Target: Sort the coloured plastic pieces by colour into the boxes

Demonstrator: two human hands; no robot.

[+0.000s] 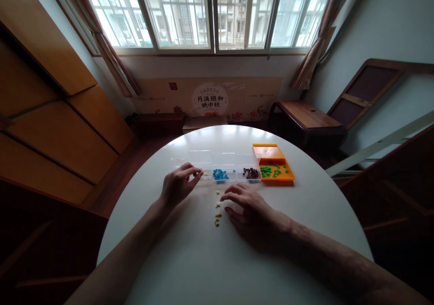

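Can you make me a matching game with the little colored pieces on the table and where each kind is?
Things:
1. blue pieces
2. dark pieces
3. green pieces
4. yellow pieces

Places:
A. in the orange tray
B. loose on the white table, beside the right hand
C. in the clear box's middle compartment
D. in the clear box's compartment next to the orange tray

Pairs: 1-C, 2-D, 3-A, 4-B
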